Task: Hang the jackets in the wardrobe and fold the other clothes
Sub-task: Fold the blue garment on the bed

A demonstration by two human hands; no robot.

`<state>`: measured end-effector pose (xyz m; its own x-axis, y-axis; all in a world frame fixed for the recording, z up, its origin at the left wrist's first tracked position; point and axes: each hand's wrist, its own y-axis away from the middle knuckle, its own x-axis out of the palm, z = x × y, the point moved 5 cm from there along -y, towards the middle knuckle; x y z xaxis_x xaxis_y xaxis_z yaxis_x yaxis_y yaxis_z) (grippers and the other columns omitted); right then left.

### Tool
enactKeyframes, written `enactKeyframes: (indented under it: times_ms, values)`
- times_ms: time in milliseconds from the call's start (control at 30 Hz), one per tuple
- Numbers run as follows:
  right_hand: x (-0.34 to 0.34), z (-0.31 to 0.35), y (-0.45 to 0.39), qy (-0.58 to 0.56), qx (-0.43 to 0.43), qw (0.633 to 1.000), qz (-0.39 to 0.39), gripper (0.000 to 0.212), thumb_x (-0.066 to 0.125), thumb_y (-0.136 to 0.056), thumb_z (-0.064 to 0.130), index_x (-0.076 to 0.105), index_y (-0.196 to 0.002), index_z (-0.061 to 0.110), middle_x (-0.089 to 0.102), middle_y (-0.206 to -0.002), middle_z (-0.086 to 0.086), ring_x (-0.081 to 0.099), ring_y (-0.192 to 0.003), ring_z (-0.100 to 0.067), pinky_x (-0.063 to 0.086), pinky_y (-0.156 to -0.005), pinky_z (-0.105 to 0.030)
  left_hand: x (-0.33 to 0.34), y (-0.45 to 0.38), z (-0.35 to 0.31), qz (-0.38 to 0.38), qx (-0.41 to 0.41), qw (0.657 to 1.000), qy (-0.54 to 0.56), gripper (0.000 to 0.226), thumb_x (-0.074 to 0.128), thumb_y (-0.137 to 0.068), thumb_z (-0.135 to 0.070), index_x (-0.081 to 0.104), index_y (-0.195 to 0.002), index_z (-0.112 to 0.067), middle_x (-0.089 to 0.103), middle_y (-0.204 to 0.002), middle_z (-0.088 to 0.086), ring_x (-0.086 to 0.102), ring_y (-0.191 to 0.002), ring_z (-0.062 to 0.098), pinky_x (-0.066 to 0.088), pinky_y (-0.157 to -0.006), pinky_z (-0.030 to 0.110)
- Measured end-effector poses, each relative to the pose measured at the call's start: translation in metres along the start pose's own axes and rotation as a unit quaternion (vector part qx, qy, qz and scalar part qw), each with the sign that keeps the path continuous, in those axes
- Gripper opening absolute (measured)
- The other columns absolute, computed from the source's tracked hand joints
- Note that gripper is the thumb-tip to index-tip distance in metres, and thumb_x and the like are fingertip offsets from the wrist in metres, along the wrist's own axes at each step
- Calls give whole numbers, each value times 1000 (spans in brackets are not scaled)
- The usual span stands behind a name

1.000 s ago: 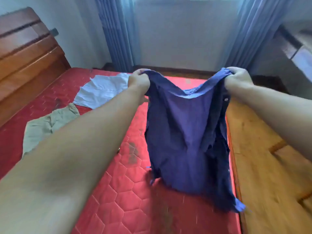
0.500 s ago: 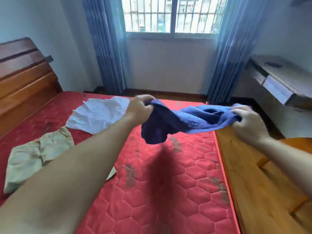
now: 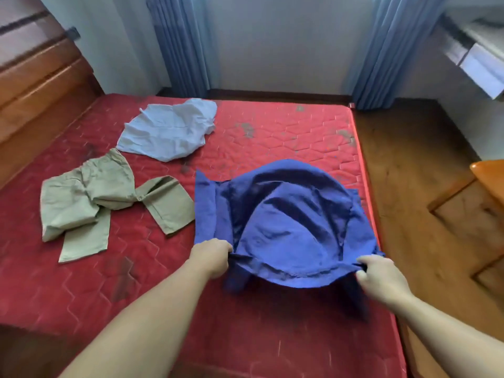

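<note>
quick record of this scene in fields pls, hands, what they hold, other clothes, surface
left hand: grips the near edge of the blue shirt
right hand: grips the same near edge, further right
blue shirt: billowed over the mattress, not yet flat
khaki trousers: crumpled, left of the shirt
pale blue shirt: crumpled, further back
red mattress: bare, quilted, stained
wooden headboard: at far left

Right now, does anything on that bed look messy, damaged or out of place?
Yes. The red mattress is bare and shows dark smudges and worn patches. The khaki trousers and pale blue garment lie crumpled and unfolded. The blue shirt, held by both hands, billows up instead of lying flat.
</note>
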<state>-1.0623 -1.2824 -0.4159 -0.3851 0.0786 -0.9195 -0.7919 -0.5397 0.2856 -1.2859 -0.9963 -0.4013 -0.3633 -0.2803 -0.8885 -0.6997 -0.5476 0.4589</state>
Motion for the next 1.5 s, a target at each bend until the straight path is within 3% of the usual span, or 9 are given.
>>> enactKeyframes:
  times_ms: [333, 500, 667, 800, 933, 1067, 1267, 1400, 1500]
  values:
    - [-50, 64, 19, -128, -53, 983, -119, 24, 53, -72, 24, 68, -76, 6, 70, -81, -12, 61, -82, -37, 49, -71, -42, -1, 19, -72, 175, 87, 981, -4, 42, 47, -89, -12, 61, -129, -20, 61, -132, 3, 58, -118, 27, 47, -98, 38]
    - [-65, 92, 14, -150, -66, 984, -71, 17, 55, -66, 26, 58, -61, 10, 60, -60, -4, 53, -65, -30, 43, -61, -38, -45, 9, -138, 118, 174, 903, 375, 85, 82, -75, -31, 35, -146, -29, 52, -135, 0, 53, -119, 14, 43, -101, 29]
    - [-93, 109, 6, -241, -97, 957, -128, 18, 73, -70, 10, 71, -86, 18, 66, -82, 2, 60, -79, -16, 44, -68, -22, -86, -4, -169, 19, 183, 903, 388, 5, 60, -90, -20, 62, -90, -15, 62, -85, 4, 57, -78, 21, 40, -61, 30]
    - [-107, 105, 33, -363, -73, 889, -269, 29, 77, -77, 25, 53, -92, 20, 53, -95, 1, 59, -78, -14, 48, -72, -28, -115, -16, -165, 77, 28, 752, 654, 8, 52, -98, -12, 59, -95, -14, 61, -81, 7, 58, -66, 21, 52, -53, 31]
    - [-54, 125, 58, -301, -23, 947, -109, 39, 73, -72, 51, 50, -91, 26, 62, -83, 12, 58, -79, -11, 47, -72, -34, -161, -15, -176, 64, -24, 605, 793, 11, 55, -99, -18, 54, -100, -8, 58, -84, 13, 61, -70, 27, 58, -62, 43]
    - [-31, 116, 36, -345, 90, 931, -84, 14, 59, -89, 26, 65, -79, 18, 71, -85, -2, 65, -91, -27, 45, -76, -33, -208, -5, -182, 48, 9, 535, 843, 17, 52, -101, -23, 52, -96, -7, 59, -87, 14, 62, -71, 28, 58, -69, 46]
    - [-63, 121, 11, -685, 105, 721, -30, 7, 54, -94, 15, 53, -92, 22, 64, -93, 0, 62, -84, -18, 43, -68, -29, -268, -5, -156, -17, 37, 495, 868, 19, 50, -102, -25, 52, -105, -6, 59, -90, 14, 66, -86, 32, 59, -66, 47]
    - [-83, 151, -13, -499, 31, 861, -96, 19, 70, -84, 23, 62, -98, 14, 67, -85, 2, 65, -82, -16, 45, -66, -28, -272, -6, -153, -7, 33, 502, 864, 35, 55, -99, -29, 51, -122, -4, 61, -100, 16, 65, -105, 38, 54, -88, 57]
    - [-81, 139, -29, -458, 68, 873, -153, 13, 64, -79, 18, 65, -66, 19, 64, -65, 1, 64, -73, -26, 47, -65, -35, -281, -10, -136, -20, 46, 482, 875, 25, 54, -100, -28, 50, -115, -8, 60, -101, 17, 67, -96, 36, 57, -80, 54]
